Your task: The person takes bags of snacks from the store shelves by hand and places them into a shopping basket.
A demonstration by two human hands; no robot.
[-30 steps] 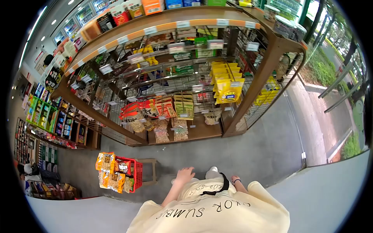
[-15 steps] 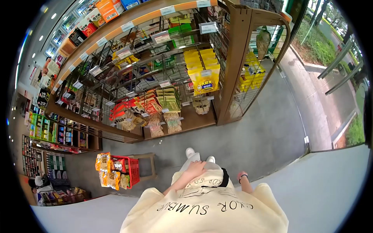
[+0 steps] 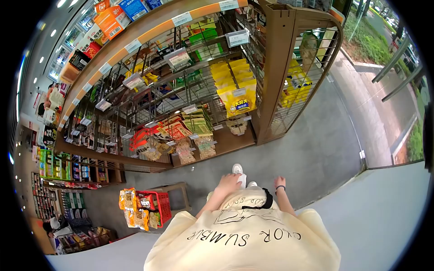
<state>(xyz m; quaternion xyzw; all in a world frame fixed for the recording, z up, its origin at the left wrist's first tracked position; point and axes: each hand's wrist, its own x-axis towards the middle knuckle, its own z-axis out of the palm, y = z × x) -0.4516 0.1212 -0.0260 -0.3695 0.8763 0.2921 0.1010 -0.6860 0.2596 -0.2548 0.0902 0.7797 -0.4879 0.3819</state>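
My left hand [image 3: 228,183] is in front of my body, over the light trousers, its fingers stretched out and nothing visibly held in it. Beside my right hip hangs my right hand [image 3: 280,181], with a dark band on the wrist and loosely parted fingers, touching nothing. Below the hands are my white shoes [image 3: 237,169]. A red shopping basket [image 3: 164,207] with orange snack bags [image 3: 135,210] stands to my left, apart from both hands.
Ahead is a brown wire shelf unit [image 3: 274,72] hung with yellow snack bags [image 3: 240,97] and red and green packets [image 3: 197,122]. By the basket stands a low stool [image 3: 183,194]. Glass and an outdoor walkway [image 3: 357,99] lie right. Another person [image 3: 58,223] is at far left.
My left hand has shifted forward and slightly left, and my right hand has swung forward. One foot has stepped forward. The shelf and basket appear slightly farther right in view.
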